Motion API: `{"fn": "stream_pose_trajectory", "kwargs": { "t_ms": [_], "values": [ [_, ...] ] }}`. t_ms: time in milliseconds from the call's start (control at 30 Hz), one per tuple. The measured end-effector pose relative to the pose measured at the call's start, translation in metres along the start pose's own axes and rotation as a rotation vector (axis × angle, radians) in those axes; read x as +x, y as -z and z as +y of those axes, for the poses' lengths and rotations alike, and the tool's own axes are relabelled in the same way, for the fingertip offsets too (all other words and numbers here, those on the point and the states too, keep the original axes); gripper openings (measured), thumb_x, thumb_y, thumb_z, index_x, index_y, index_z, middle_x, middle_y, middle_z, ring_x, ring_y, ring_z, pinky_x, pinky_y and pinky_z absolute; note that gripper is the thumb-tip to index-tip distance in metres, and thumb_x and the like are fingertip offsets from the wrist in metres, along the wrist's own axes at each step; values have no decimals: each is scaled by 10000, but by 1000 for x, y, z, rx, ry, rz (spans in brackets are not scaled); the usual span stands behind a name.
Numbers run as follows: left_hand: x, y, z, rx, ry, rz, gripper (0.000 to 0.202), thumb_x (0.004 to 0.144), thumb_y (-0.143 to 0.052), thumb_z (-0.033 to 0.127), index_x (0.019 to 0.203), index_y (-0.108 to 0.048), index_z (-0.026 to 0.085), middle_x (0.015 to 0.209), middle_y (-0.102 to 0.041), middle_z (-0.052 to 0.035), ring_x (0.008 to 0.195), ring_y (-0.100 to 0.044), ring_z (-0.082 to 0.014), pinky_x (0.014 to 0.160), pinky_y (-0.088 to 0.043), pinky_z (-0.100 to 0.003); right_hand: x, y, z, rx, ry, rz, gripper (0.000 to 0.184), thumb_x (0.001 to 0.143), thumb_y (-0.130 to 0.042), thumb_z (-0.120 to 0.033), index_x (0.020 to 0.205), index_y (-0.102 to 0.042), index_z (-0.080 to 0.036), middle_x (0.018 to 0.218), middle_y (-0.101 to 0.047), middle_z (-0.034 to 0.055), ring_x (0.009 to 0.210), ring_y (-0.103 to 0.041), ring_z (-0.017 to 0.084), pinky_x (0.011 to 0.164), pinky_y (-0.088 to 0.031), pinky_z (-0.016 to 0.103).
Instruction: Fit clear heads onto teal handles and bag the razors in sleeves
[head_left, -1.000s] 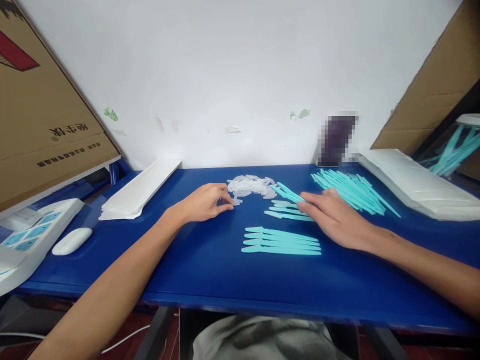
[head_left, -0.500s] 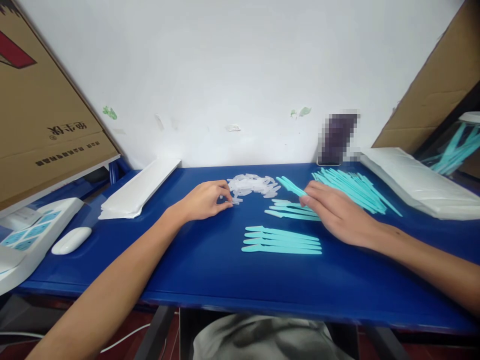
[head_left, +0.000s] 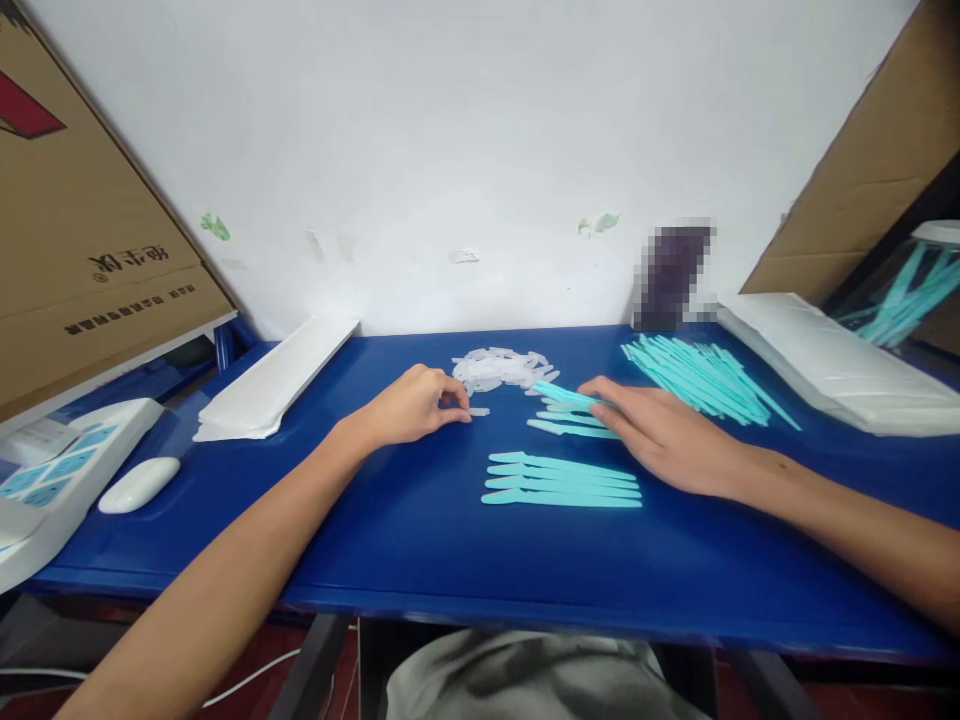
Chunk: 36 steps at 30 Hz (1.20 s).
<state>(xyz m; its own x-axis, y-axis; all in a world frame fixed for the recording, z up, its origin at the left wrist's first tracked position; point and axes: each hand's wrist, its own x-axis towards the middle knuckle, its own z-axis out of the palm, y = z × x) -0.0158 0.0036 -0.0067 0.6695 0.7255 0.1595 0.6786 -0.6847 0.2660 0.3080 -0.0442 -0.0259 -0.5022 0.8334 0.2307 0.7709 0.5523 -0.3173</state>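
My left hand (head_left: 424, 405) pinches a small translucent blade cap (head_left: 478, 411) between thumb and fingertips, just in front of a heap of similar caps (head_left: 499, 368). Turquoise eyebrow razors (head_left: 561, 393) are in my right hand (head_left: 660, 430), their heads pointing left towards the heap. Beneath them, more razors (head_left: 566, 427) lie on the blue table, partly hidden by that hand. Nearer to me is a neat row of several razors (head_left: 562, 480), side by side. A large loose pile of razors (head_left: 697, 378) lies behind my right hand.
White flat packs (head_left: 277, 380) lie at the back left, and a wrapped white stack (head_left: 840, 370) at the back right. A white mouse (head_left: 139, 486) and a white device (head_left: 82, 470) are at the left. A phone (head_left: 671, 280) leans on the wall. Cardboard (head_left: 105, 200) stands at the left.
My right hand has moved left and lowered the razors it holds towards those on the table. My left hand has shifted slightly right, still pinching a cap.
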Motion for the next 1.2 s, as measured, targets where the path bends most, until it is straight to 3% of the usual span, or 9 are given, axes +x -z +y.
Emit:
{"fn": "stream_pose_trajectory", "kwargs": {
  "t_ms": [67,133,400,633,800,967,1067,1200],
  "values": [
    [1,-3,-1,-70,5,14,152,892,-693,321,924,-745,181,848,-769,-29,756,-692,-162,700,-498,-254,0,-1,-1,17,59,17,364,1038,-300,-435,1174,-570,-234,1044,-704,91,908,-656,264,766,-463,376],
    [2,-5,-3,-120,21,25,156,883,-706,309,957,-742,178,862,-774,-29,784,-699,-163,703,-506,-246,1,0,-2,23,76,33,363,1041,-303,-421,1168,-582,-228,1120,-699,97,960,-653,262,816,-462,383],
    [3,-7,0,99,-61,-5,213,966,-579,267,1051,-746,166,981,-768,-64,868,-693,-196,788,-487,-302,0,5,-8,26,16,76,369,1044,-308,-409,1075,-630,-231,946,-728,54,782,-653,233,721,-434,351],
    [4,-15,2,280,-89,-39,319,1017,-467,295,1154,-705,132,1033,-697,-118,948,-642,-234,815,-477,-331,0,-1,-4,-66,71,89,395,1039,-332,-385,1207,-642,-208,1170,-721,94,1001,-685,270,810,-489,371],
    [4,-19,1,317,-77,-44,310,1020,-443,278,1148,-685,132,1060,-657,-121,969,-619,-238,839,-477,-342,-1,-2,-2,-112,124,74,419,1039,-340,-363,1332,-601,-215,1238,-706,95,1023,-689,273,803,-525,386],
    [4,-20,8,237,-88,-39,295,1019,-449,283,1150,-676,149,1047,-641,-105,964,-615,-225,834,-476,-329,-3,-2,-3,-196,175,79,425,1054,-323,-344,1365,-588,-227,1060,-708,89,863,-682,227,700,-503,337],
    [5,-21,13,152,-121,-47,288,1019,-448,275,1148,-677,158,1045,-638,-98,959,-614,-216,824,-476,-317,-3,-3,-3,-246,227,85,418,1051,-346,-312,1389,-577,-234,933,-656,64,703,-625,171,583,-433,278],
    [5,-23,16,64,-162,-61,293,1023,-447,274,1172,-677,170,1051,-633,-95,955,-611,-207,819,-478,-311,-3,-3,-5,-308,297,80,424,1026,-391,-230,1411,-568,-243,924,-641,49,593,-547,118,506,-323,242]
  ]
}}
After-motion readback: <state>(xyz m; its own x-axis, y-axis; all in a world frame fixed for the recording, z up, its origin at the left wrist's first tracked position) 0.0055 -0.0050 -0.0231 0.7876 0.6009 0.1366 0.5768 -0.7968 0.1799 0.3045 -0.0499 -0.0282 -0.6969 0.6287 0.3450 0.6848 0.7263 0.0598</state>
